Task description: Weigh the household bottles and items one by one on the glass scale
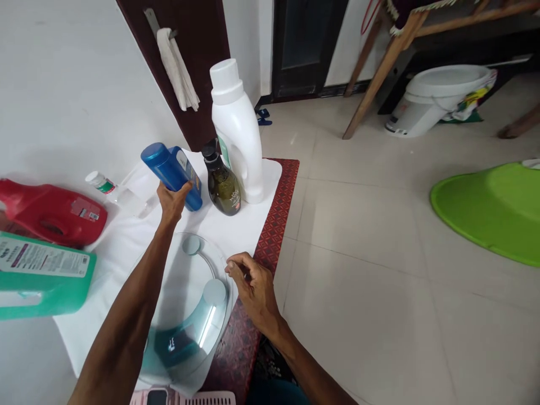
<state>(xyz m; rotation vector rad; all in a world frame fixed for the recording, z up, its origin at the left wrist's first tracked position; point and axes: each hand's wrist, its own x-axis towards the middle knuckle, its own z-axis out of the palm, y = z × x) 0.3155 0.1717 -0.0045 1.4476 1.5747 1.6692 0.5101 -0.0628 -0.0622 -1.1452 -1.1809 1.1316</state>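
My left hand (172,201) is closed around a blue bottle (162,164) above the white cloth, its thumb along the right side. A labelled blue part stands just behind; I cannot tell whether it is a second bottle. To the right of it are a dark pump bottle (224,190) and a tall white detergent bottle (241,132). My right hand (255,289) is by the right rim of a round glass scale (177,292), fingers curled and thumb tip close to the index finger. Nothing shows between them. The scale's display is lit.
A red jug (54,211), a green jug (46,301) and a clear bottle with a white cap (126,198) are at the left. A pink object (206,398) lies at the near edge. The table's red patterned edge (282,208) drops to the tiled floor (358,242).
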